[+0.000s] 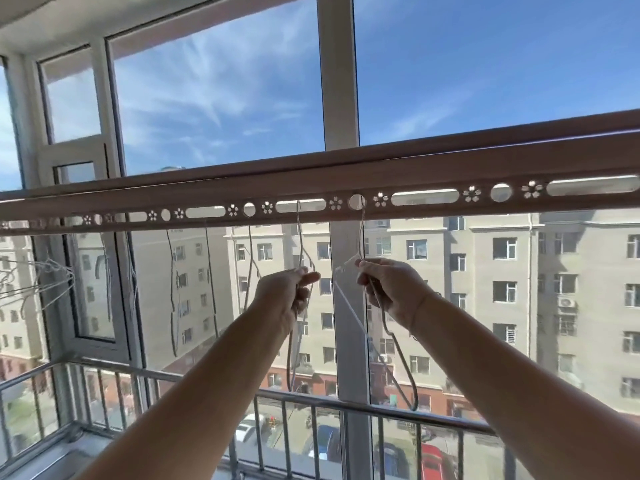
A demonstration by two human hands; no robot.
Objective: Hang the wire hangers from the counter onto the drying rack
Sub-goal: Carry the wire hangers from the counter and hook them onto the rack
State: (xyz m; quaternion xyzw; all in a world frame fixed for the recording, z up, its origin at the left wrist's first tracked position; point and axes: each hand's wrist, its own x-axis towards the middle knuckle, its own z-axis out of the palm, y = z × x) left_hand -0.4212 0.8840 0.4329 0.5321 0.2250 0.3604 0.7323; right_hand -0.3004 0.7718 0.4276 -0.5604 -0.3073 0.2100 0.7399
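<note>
The drying rack bar (346,174) runs across the view at head height, with round and oblong holes along its lower edge. My left hand (287,296) grips a thin wire hanger (300,237) whose hook sits in an oblong hole. My right hand (391,289) grips a second wire hanger (398,351); its hook reaches up into the round hole to the right. Both hangers dangle below my hands. Several more wire hangers (211,278) hang from holes farther left along the bar.
A bunch of white hangers (38,282) hangs at the far left. Behind the rack are large windows with a white frame post (337,98). A metal railing (311,403) runs along the sill below. Apartment blocks and parked cars lie outside.
</note>
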